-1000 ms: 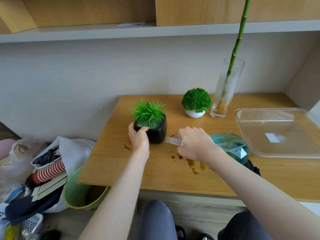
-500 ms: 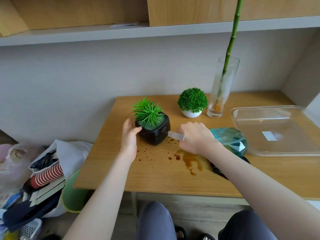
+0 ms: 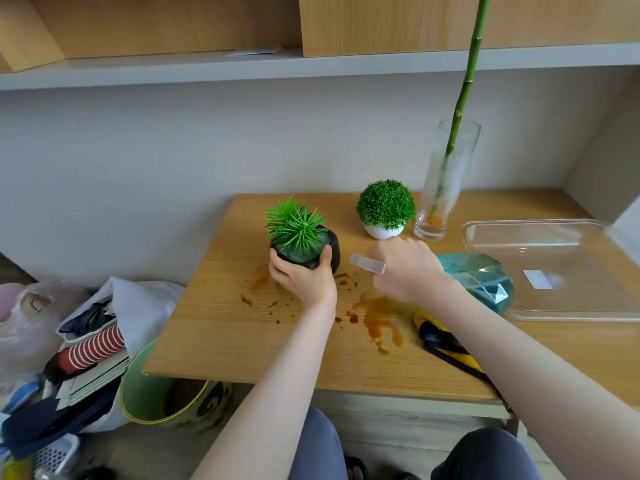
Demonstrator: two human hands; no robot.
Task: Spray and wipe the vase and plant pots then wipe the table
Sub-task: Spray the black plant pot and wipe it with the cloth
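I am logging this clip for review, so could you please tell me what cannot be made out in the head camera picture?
- Spray bottle: the right hand covers its neck and trigger; only the nozzle and teal body show.
- Yellow cloth: partly under the right forearm.
- Black pot: its near side is behind the left hand.
- Bamboo stalk: top cut off by the upper edge.
- Label on the clear tray: too small to read.

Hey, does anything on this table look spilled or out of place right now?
Yes. Brown liquid is spilled on the wooden table: a puddle with runs toward the front edge, plus splatters and smears beside the black pot. A yellow and black cloth lies bunched near the front edge.
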